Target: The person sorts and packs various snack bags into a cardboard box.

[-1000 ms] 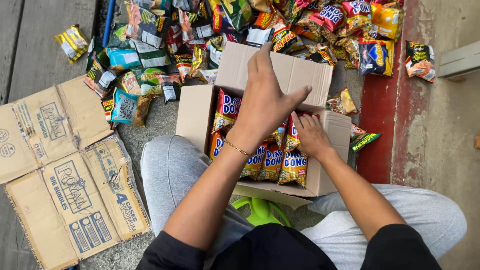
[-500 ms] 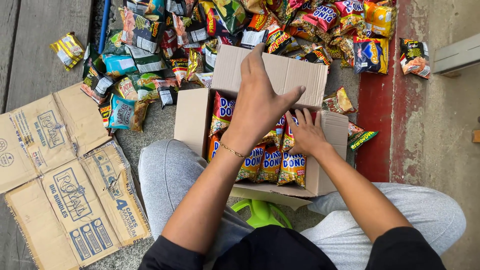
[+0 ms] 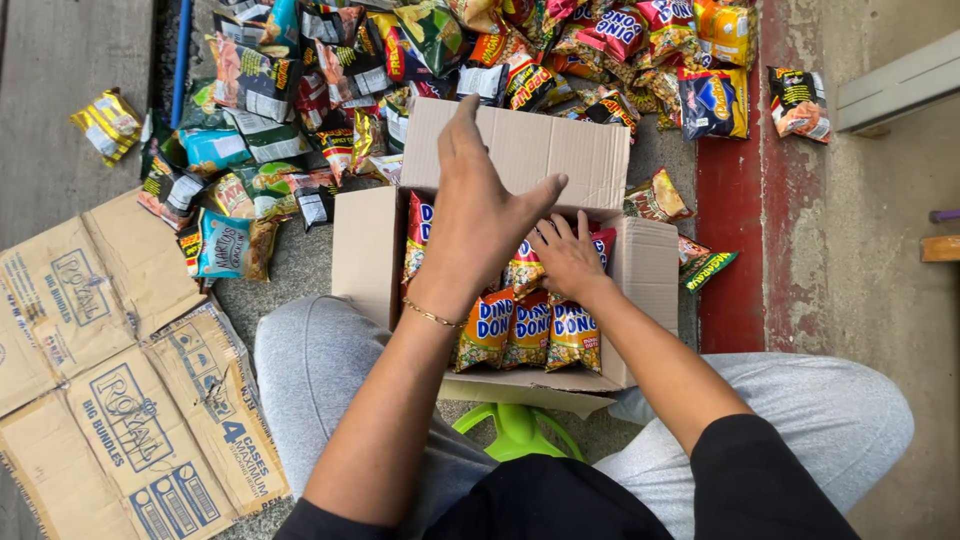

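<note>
An open cardboard box (image 3: 365,245) sits on the ground between my knees, holding several red and orange snack packets (image 3: 530,330) stood on edge. My left hand (image 3: 475,215) hovers above the box with its fingers spread and nothing in it. Lower down, my right hand (image 3: 567,257) reaches into the box and presses flat on the tops of the packets at the right side. A thin gold bracelet (image 3: 432,318) circles my left wrist.
A big heap of mixed snack packets (image 3: 400,60) lies beyond the box. Flattened cardboard (image 3: 110,400) covers the ground at the left. A red painted strip (image 3: 735,220) and a concrete step run along the right. A green plastic stool (image 3: 515,430) shows under me.
My left hand has lifted a little and drifted left above the box. My right hand stays on the packets inside.
</note>
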